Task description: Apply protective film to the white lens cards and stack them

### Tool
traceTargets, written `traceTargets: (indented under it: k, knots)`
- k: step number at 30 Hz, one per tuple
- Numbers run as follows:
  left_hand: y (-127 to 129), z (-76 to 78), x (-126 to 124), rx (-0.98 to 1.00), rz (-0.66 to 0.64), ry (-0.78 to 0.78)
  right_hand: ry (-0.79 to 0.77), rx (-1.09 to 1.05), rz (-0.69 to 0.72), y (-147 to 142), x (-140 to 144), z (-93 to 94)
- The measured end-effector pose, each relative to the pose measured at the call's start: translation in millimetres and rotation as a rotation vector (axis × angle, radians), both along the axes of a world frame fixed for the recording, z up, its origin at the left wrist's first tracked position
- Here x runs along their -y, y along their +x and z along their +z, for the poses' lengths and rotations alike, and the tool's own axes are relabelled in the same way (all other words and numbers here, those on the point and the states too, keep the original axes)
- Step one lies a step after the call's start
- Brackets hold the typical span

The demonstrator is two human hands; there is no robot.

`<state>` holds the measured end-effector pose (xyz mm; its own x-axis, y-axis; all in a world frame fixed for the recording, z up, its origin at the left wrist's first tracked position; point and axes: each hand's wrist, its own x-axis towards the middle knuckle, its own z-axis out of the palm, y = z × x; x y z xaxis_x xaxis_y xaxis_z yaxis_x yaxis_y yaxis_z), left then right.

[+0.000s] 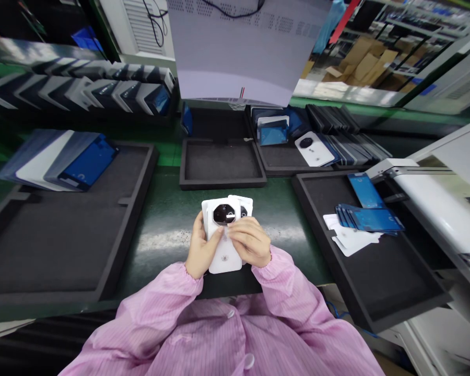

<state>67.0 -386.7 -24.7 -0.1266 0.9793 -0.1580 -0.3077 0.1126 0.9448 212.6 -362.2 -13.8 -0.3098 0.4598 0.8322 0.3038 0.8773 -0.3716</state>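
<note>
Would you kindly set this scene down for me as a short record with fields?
Left hand: holds white panels along their left side
Right hand: fingers at the front panel, just below its dark round patch; whether they pinch anything is unclear
Left tray: black, with a leaning row of panels, the nearest face blue
Middle tray: black, beyond the hands
Right tray: black, with blue pieces and white pieces
Sleeves: pink, striped

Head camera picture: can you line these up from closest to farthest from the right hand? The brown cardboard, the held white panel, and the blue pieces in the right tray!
1. White panel: in front, right at the right hand.
2. Blue pieces: off right, in the tray.
3. Brown cardboard: far back, right.
</note>
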Motion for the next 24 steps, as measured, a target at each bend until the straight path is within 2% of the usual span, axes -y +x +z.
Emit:
traceTargets:
  k: [4, 7, 10, 13, 16, 19, 21, 24]
  knots:
    - [1, 2.5, 1, 0.045, -0.019, -0.032, -0.035, 0.001, -0.215, 0, 1, -0.6]
    - [2, 2.8, 2, 0.075, -0.036, -0.038, -0.196, 0.035, -0.348, 1, 1, -0.5]
    - [2, 2.0, 2, 0.096, -0.05, -0.06, -0.427, 0.077, -0.316, 3, 0, 0.5]
    - [2, 1.0, 2, 0.126, -0.068, -0.061, -0.524, 0.011, -0.258, 3, 0, 1.3]
    - [1, 0.1, 2, 0.162, -0.081, -0.042, -0.564, -0.15, -0.235, 3, -1, 0.3]
    - [2, -0.7, 2, 0.163, -0.066, -0.025, -0.645, -0.416, -0.231, 6, -6, -1.4]
    - [1, -0.8, 1, 0.171, -0.049, -0.042, -0.643, -0.648, -0.301, 14, -13, -1.0]
    - [-1, 1.3, -3, 0.231, 0.002, -0.107, -0.525, -0.913, -0.46, 33, -25, 2.0]
